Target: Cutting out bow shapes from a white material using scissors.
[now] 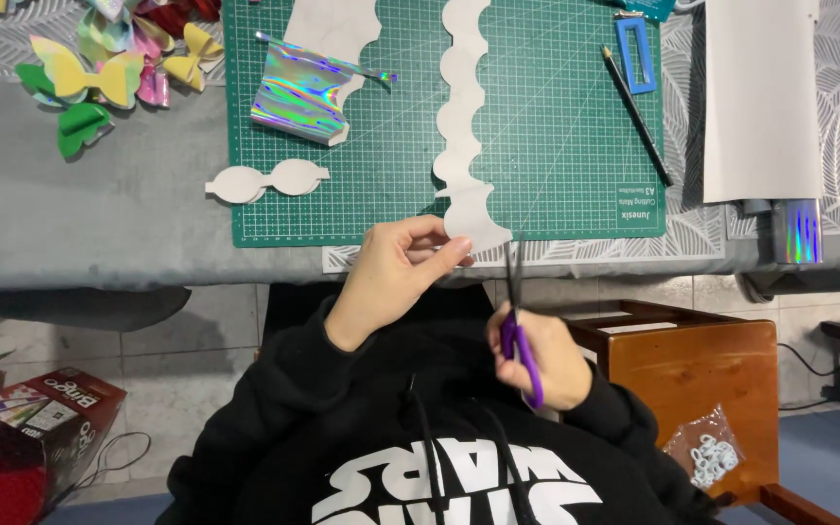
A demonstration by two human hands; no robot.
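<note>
mid-cut: left hand pinching the scalloped white strip at the green mat edge, right hand closed round purple scissors. probably needs blades steered along the curve next.

Grey-covered desk. Green cutting mat at centre, 12 o'clock. Pile of paper bows at 10 o'clock. White bow-shaped cutout half on mat's left edge. White paper roll at 2 o'clock, holographic roll just below it.
</note>
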